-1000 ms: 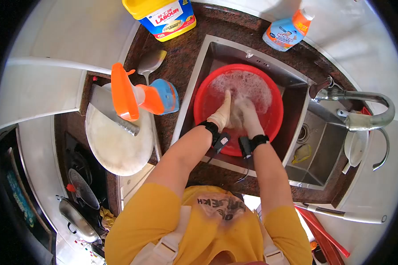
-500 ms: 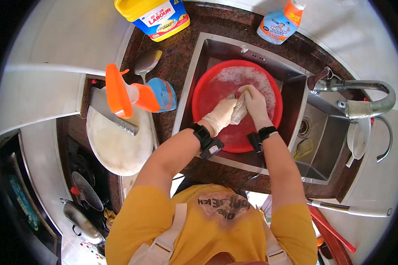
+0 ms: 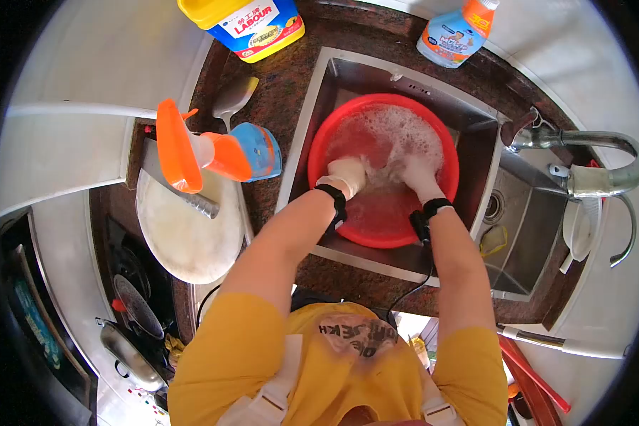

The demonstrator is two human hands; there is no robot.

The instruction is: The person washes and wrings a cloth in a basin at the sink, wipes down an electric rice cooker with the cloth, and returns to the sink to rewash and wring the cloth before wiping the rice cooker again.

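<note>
A red basin [image 3: 322,135] of soapy water sits in the left bowl of the steel sink [image 3: 302,142]. My left hand [image 3: 348,172], in a pale glove, reaches into the water at the basin's left side, its fingers hidden by the water. On the right my right hand [image 3: 417,174], also gloved, is partly under the suds with its fingers blurred. Something pale and whitish [image 3: 382,172] shows between the two hands in the water, too smeared to make out.
Left of the sink stand an orange and blue spray bottle [image 3: 227,153], a round board [image 3: 188,245] with a cleaver [image 3: 181,186], and a spatula [image 3: 231,99]. Behind are a yellow jug [image 3: 255,28] and another bottle [image 3: 454,35]. A faucet [image 3: 596,138] arches at right.
Half a second ago both hands were above the water, together on a pale cloth. Now they are lower and farther apart, dipped into the suds, with the water stirred between them.
</note>
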